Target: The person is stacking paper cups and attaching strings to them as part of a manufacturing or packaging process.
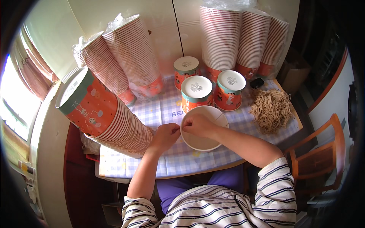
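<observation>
A white-lined paper bucket (205, 143) stands mouth up on the table in front of me. My left hand (167, 136) is outside its left rim, fingers closed in a pinch close to the wall. Reaching over the opening, my right hand (197, 125) has its fingertips pinched against the inner side of the same wall. What either hand pinches is too small or hidden to make out. A thin cord (222, 117) shows at the bucket's right rim. Three upside-down orange and green buckets, among them one bucket (197, 87) nearest, stand just beyond.
A tall leaning stack of nested buckets (99, 102) rises at the left. Plastic-wrapped stacks (220, 38) line the back on both sides. A heap of beige cords (272, 110) lies at the right on the checked tablecloth (167, 110). A wooden chair (319, 159) stands at the right.
</observation>
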The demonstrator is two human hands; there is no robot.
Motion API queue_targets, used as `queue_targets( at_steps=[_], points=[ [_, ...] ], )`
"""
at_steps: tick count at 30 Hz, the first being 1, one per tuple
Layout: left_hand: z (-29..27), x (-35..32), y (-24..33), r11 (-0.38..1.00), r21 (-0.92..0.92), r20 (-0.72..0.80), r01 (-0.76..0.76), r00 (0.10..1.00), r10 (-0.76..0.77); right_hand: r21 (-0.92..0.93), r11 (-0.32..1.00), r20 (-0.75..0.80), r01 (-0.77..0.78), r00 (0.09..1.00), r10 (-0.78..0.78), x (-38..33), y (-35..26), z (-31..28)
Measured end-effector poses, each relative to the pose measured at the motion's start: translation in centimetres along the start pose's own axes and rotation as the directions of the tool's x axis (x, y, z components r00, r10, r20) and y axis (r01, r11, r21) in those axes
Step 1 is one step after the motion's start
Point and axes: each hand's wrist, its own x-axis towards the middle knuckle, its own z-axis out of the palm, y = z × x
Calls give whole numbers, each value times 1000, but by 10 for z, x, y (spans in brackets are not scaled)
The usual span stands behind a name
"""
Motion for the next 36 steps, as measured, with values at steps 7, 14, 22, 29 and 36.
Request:
queue_targets(
  at_steps=[7, 14, 22, 29, 36],
  points=[
    [2, -16, -18, 956, -239, 111, 170, 983, -147, -198, 976, 272, -96, 951, 148, -35, -56, -21],
    [19, -60, -37, 773, -625, 213, 105, 976, 39, -397, 899, 340, 186, 939, -45, -81, -54, -30],
    [36, -89, -27, 751, -556, -139, -355, 931, 337, -334, 933, 426, 134, 904, 23, -83, -63, -59],
    [44, -99, -17, 626, -727, -264, -283, 956, 126, -199, 890, 62, 411, 911, -407, -77, -63, -38],
    [47, -91, -15, 338, -923, -187, -186, 982, 27, 15, 935, 206, 355, 914, -350, -67, -92, -32]
  ],
)
